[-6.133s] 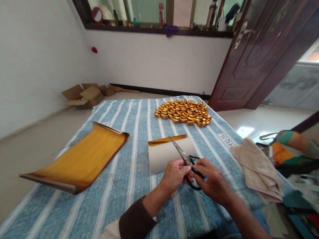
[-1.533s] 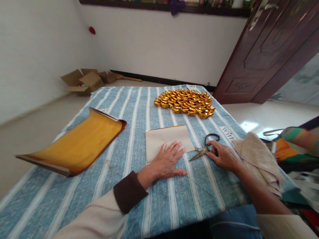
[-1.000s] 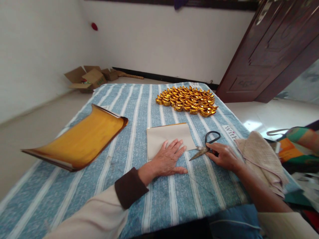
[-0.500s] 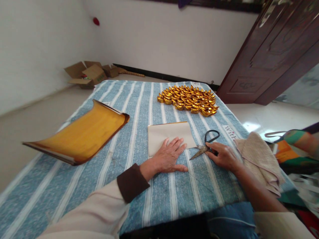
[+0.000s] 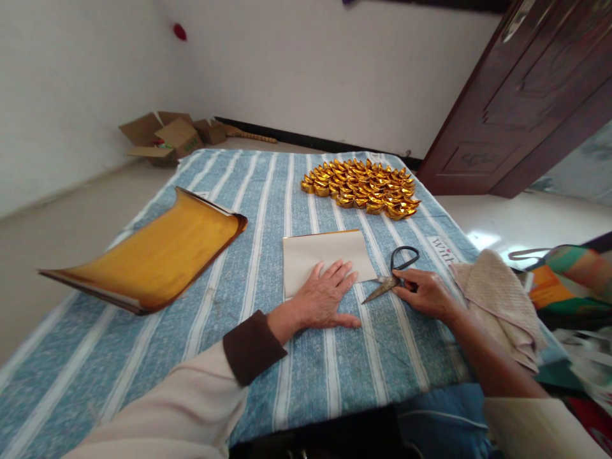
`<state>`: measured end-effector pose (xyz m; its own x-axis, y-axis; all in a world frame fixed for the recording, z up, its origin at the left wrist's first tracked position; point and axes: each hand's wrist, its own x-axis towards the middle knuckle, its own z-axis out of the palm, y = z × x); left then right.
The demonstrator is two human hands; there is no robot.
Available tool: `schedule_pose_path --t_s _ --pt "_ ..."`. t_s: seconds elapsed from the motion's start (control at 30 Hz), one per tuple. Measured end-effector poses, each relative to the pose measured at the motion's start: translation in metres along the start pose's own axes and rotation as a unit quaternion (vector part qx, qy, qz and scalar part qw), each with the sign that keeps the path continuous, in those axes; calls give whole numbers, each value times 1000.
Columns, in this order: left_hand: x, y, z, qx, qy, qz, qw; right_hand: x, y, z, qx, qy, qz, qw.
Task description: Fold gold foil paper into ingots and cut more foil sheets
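Left fingers [image 5: 331, 270]: spread atop grey paper [image 5: 321, 250] | right fingers [image 5: 411, 276]: holding scissors [image 5: 385, 286]

I count two hands [image 5: 319, 299], one pair of scissors [image 5: 384, 288], one pale paper rectangle [image 5: 329, 247], one curled yellow stack [image 5: 157, 254], one towel [image 5: 497, 309], one door [image 5: 492, 118], and dozens of golden pieces [image 5: 359, 187], too crowded to number.

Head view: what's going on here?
A person's left hand lies spread on pale paper, while the right hand holds black-handled scissors, blades parted, at the paper's right side. Curled gold paper lies off to the left, and small folded gold pieces sit grouped toward the far end of the striped cloth.
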<state>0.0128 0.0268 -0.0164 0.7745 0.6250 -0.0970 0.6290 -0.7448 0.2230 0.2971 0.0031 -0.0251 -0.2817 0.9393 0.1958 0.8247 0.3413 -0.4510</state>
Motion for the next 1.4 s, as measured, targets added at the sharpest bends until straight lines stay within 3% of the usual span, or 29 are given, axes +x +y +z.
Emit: schedule_pose_path --t_s 0.3,0.6,0.87,1.4 --pt "1 1 -3 -3 -7 -2 1000 2 2 -2 6 -25 21 999" --pt "1 3 -5 -11 -11 -6 1000 -2 -1 1 12 -1 30 999" --pt "2 2 -3 -5 -14 -7 1000 -1 -5 -7 22 -4 24 999" --pt "2 2 -3 0 -16 -1 1000 -4 -2 0 -5 1 -19 1000"
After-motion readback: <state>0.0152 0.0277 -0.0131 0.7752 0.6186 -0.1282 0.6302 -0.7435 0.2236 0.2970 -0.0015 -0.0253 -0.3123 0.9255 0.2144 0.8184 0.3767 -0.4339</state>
